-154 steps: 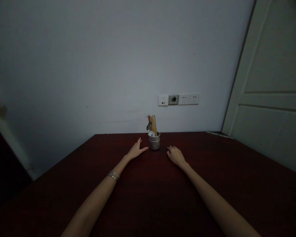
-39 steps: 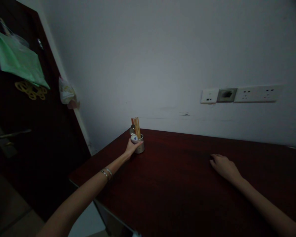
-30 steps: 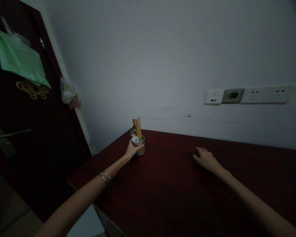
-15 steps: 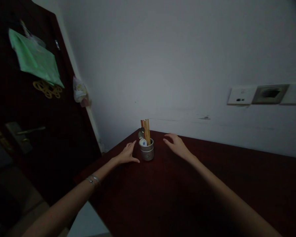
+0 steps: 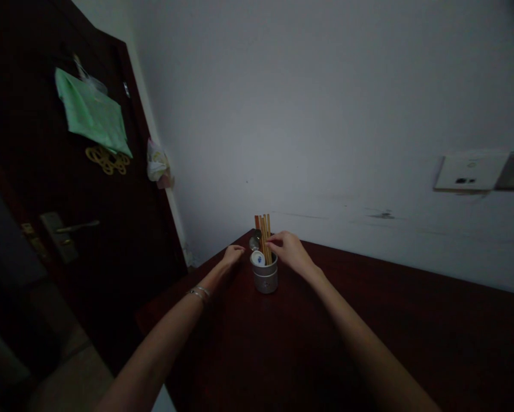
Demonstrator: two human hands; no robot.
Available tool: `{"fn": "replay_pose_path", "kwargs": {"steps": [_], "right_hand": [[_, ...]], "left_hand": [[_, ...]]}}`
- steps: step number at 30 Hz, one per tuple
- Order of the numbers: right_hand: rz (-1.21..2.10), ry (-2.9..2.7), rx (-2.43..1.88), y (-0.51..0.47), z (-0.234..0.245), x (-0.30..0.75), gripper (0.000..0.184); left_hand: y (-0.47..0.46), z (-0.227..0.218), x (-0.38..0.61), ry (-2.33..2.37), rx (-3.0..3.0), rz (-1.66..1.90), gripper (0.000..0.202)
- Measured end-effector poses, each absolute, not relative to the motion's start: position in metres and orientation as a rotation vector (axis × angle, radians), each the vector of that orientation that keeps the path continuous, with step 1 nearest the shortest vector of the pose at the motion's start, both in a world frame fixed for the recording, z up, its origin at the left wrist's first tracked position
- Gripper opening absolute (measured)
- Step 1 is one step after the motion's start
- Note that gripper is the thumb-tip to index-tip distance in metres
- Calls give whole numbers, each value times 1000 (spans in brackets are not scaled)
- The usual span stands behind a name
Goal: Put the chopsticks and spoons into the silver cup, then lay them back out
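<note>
On the dark red tabletop (image 5: 257, 349) stands a grey metal cup (image 5: 266, 282) holding several wooden chopsticks (image 5: 264, 232), a metal spoon (image 5: 254, 244) and a white spoon (image 5: 258, 259) with a blue mark. From the right, my right hand (image 5: 292, 252) pinches at the chopsticks above the cup's rim; how many are between the fingertips cannot be made out. Left of the cup, my left hand (image 5: 232, 255) has its fingers drawn together, pointing at the spoons but apart from them. Nothing shows in it, and a bracelet (image 5: 200, 294) circles that wrist.
Behind the table rises a pale wall (image 5: 317, 143) with a socket plate (image 5: 471, 171) at right. At left is a dark door (image 5: 111, 229) with a lever handle (image 5: 76, 226), a hanging green cloth (image 5: 94, 111) and a yellow knot ornament (image 5: 109, 160). A plastic bag (image 5: 157, 163) hangs by the frame.
My right hand has moved left to the chopsticks and closed on them. My left hand's spread fingers have come together, beside the cup. The view has shifted a little.
</note>
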State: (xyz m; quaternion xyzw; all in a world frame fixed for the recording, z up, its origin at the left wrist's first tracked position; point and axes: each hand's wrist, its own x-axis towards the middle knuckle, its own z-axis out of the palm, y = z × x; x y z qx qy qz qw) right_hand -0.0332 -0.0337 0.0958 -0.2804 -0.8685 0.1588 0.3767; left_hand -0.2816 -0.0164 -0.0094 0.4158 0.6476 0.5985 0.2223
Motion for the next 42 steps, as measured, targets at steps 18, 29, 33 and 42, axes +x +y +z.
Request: {"fn": "replay_pose_path", "kwargs": {"steps": [18, 29, 33, 42], "right_hand": [[332, -2470, -843, -29, 80, -60, 21], [227, -2504, -867, -33, 79, -60, 20], [222, -2497, -876, -34, 79, -61, 20], [259, -2448, -918, -34, 87, -57, 22]], "left_hand": [[0, -39, -248, 1978, 900, 2010, 19], [-1, -39, -247, 1959, 903, 2022, 19], [-3, -33, -245, 1930, 858, 2042, 18], [-1, -17, -236, 1772, 656, 2118, 19]]}}
